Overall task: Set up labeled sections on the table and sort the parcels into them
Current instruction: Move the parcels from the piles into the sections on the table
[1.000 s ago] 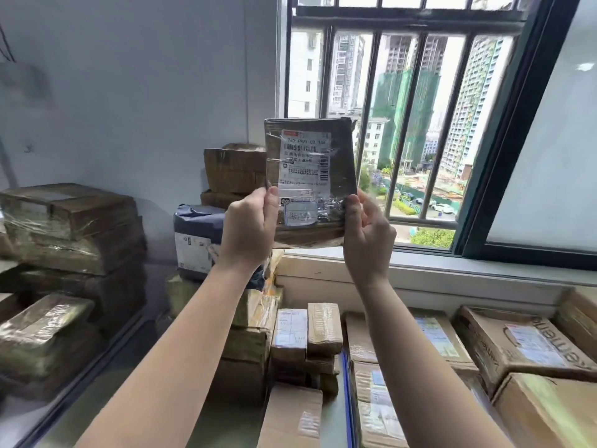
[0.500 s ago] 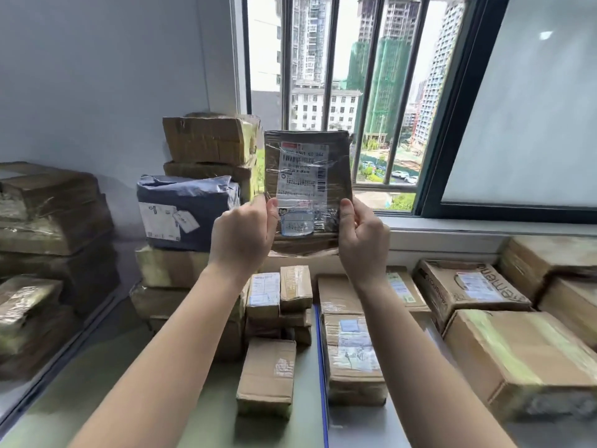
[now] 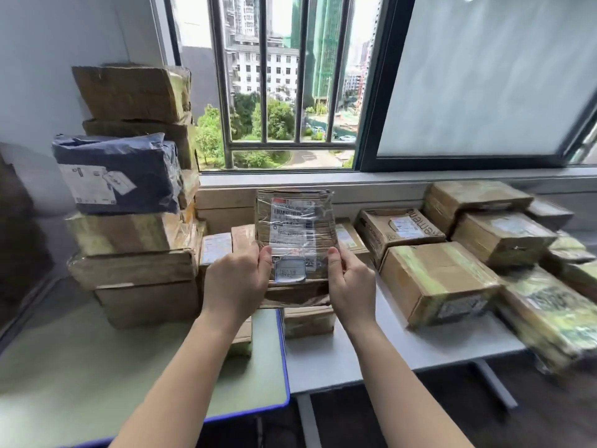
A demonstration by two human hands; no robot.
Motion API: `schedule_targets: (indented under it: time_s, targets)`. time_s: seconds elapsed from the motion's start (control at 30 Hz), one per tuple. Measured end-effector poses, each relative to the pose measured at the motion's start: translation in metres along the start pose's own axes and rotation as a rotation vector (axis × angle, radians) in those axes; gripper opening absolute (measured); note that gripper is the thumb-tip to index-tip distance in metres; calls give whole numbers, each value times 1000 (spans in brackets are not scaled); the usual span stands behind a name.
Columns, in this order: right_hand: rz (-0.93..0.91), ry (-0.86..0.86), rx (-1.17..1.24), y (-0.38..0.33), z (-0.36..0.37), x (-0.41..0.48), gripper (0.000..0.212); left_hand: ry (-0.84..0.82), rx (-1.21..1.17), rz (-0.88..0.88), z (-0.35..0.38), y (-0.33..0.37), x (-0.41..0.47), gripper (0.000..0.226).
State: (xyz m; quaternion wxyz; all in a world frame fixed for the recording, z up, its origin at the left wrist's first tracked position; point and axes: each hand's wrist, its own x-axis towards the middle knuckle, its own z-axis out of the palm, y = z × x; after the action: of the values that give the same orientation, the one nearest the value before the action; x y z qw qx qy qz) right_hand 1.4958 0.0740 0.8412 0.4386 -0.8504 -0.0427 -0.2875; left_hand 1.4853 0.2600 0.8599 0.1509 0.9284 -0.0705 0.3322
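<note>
Reaching forward with both arms nearly straight, the person held a flat parcel (image 3: pixel 294 227) nearly upright, label toward the camera, above the gap between the green table (image 3: pixel 97 367) and the white table (image 3: pixel 355 360). The left hand (image 3: pixel 237 282) gripped its lower left edge and the right hand (image 3: pixel 349 286) its lower right edge, thumbs on the front, fingers wrapped behind. Boxes (image 3: pixel 436 279) crowded both tables around it.

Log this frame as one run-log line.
left hand: holds taped parcel | right hand: holds same parcel | parcel: upright, label toward camera | placed: not yet
</note>
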Motion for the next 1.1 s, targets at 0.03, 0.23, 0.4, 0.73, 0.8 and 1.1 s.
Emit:
schedule_targets:
  time_s: [0.03, 0.23, 0.4, 0.73, 0.8, 1.1]
  targets:
    - [32, -7, -9, 6, -9, -3, 42, -25, -16, 0, 5, 8, -4, 52]
    - [161, -8, -72, 51, -65, -18, 32, -122, -75, 54, 34, 59, -28, 58]
    - [242, -6, -129, 106, -127, -25, 33, -159, -119, 83, 71, 119, -35, 70]
    - [313, 11, -208, 233, -286, -3, 38, -225, -209, 57, 155, 302, -36, 60]
    - [323, 23, -214, 257, -314, 4, 33, -227, -191, 63, 168, 334, -35, 55]
    - [378, 2, -190, 340, -371, 31, 37, -300, -163, 29, 234, 411, -21, 37]
